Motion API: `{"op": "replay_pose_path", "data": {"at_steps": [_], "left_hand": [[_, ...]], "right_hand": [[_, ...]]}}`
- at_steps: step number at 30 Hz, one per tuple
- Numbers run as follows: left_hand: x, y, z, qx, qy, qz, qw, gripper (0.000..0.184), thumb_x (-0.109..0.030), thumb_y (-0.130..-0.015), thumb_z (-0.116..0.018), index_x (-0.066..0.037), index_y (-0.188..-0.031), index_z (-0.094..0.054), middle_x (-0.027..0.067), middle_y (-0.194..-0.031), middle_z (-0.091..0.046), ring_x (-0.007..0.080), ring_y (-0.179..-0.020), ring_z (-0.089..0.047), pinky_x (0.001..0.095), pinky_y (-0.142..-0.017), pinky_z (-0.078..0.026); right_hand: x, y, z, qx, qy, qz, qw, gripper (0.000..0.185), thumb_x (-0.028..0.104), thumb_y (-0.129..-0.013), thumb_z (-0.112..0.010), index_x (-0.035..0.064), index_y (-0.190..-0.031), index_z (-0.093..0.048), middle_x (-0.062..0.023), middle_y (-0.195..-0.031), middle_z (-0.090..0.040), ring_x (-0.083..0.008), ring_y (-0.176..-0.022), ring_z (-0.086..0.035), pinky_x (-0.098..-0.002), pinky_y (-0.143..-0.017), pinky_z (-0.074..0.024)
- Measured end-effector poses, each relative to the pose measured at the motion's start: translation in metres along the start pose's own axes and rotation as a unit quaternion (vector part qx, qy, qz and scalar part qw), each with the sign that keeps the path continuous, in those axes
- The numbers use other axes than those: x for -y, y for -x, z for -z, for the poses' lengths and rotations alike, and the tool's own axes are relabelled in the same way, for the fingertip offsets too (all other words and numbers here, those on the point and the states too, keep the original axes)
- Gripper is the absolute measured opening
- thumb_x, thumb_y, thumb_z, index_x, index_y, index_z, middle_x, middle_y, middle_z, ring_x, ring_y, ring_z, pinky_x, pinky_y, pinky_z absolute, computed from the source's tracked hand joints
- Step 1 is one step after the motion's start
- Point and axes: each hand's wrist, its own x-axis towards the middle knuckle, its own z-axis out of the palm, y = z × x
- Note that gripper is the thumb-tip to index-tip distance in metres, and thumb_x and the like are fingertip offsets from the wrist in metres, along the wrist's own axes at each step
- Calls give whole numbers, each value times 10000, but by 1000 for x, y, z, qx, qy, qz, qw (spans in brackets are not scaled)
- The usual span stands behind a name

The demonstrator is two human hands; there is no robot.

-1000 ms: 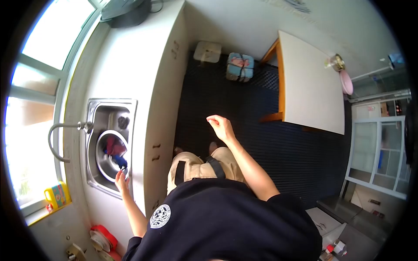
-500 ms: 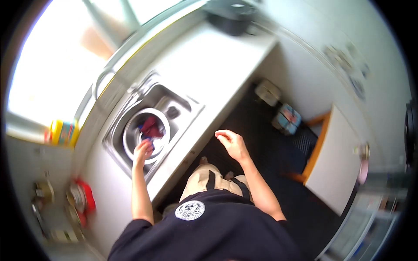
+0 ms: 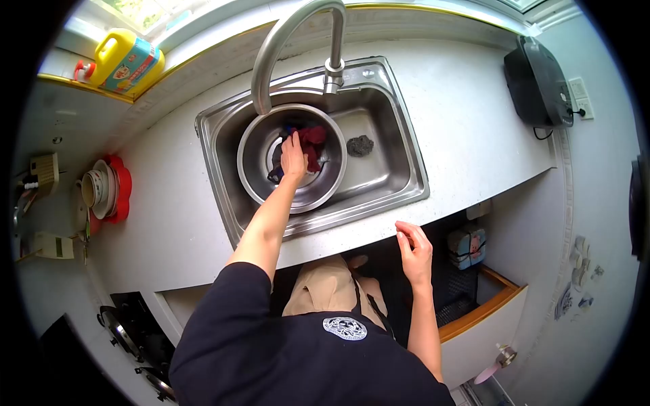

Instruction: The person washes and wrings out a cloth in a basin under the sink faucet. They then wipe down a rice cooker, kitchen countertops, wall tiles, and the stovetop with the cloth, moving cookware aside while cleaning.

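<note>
Left hand [image 3: 294,159] is down inside the metal basin [image 3: 342,162], fingers on the bunched cloths [image 3: 313,139], dark red with dark blue beside; I cannot tell how tightly its grip is closed on them, as the hand covers the contact. Cloths lie in the basin, towards its middle. Basin sits in the sink [image 3: 379,177], in the half away from the scourer [image 3: 359,145], which lies on the sink bottom just beside the basin. Chief obstacle: the tap [image 3: 266,61], whose spout arches over and ends above the basin's far rim, near my left hand; the near side is open except for my own forearm. Right hand [image 3: 416,257] hangs apart, off the near edge of the surface [image 3: 474,128], grip partly open, fingers curled with the thumb near their tips, nothing seen in it. Around: yellow bottle [image 3: 135,64] on the window ledge [image 3: 196,55], tilted in my view; black appliance [image 3: 539,84] at the right end of the surface; stacked bowls [image 3: 101,191] with a red dish [image 3: 123,189] at the left end, well apart from both hands.
</note>
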Motion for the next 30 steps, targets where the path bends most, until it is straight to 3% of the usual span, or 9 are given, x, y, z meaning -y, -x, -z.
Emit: {"op": "replay_pose_path", "data": {"at_steps": [3,4,8,13,17,21,26,27,30], "left_hand": [[12,-33,2,67,3,20,998,320,-152,-798,-668,-98,-1099,-573,142,-932,-655,349,-869,-631,493,-693,-488],[10,-36,7,-37,46,-32,998,178,-162,-804,-663,-93,-967,-640,131,-746,-660,320,-726,-652,455,-657,-495],[-25,-31,74,-21,320,66,945,102,-133,-788,-671,-37,-818,-662,105,-660,-658,194,-645,-656,326,-626,-501],[-75,34,162,69,590,63,802,81,-67,-870,-641,-5,-922,-646,24,-803,-659,84,-725,-617,211,-675,-484],[-126,85,211,65,660,68,745,89,-42,-872,-647,-22,-958,-637,16,-900,-644,79,-812,-589,227,-758,-473],[-183,135,221,80,682,38,726,92,10,-862,-620,-6,-951,-633,23,-911,-616,91,-853,-563,228,-780,-441],[-153,160,216,-62,725,47,685,138,36,-880,-549,11,-978,-644,57,-958,-624,120,-901,-589,248,-844,-462],[-140,161,210,-103,734,93,665,148,30,-887,-540,12,-994,-641,68,-961,-635,131,-901,-603,262,-853,-479],[-75,163,163,-206,742,258,584,208,-29,-916,-501,22,-1087,-606,118,-942,-662,199,-908,-642,375,-868,-535]], "right_hand": [[2,-14,-8,20,-1,-12,1000,170,32,-898,-570,-1,-1036,-663,-128,-999,-664,-233,-864,-647,-305,-716,-521],[2,-18,-10,33,0,-8,999,171,33,-898,-569,1,-1038,-664,-127,-995,-665,-233,-862,-647,-306,-715,-521],[-5,-42,-20,61,-69,-21,996,174,66,-912,-576,5,-1046,-668,-102,-975,-684,-184,-862,-650,-286,-717,-513],[-27,-84,-64,140,-258,-129,947,215,138,-937,-590,2,-1091,-656,-68,-980,-684,-138,-884,-634,-273,-754,-516],[16,-100,-96,227,-347,-201,888,654,235,-859,-716,44,-1401,-405,-103,-1336,-509,-203,-1163,-535,-303,-909,-490],[-34,-129,-155,213,-112,323,915,726,113,-721,-747,35,-1365,-422,-208,-1372,-468,-374,-1268,-461,-439,-1080,-360],[-70,-157,-131,227,-41,151,961,157,127,-723,-706,57,-863,-718,-162,-919,-698,-349,-1121,-588,-398,-927,-470],[-32,-161,-101,321,-21,-17,947,287,194,-785,-684,-10,-988,-682,-152,-988,-697,-279,-987,-660,-350,-849,-501],[-24,-167,-91,224,41,58,972,417,255,-716,-772,-41,-991,-668,-201,-1027,-669,-282,-957,-653,-363,-852,-497]]}}
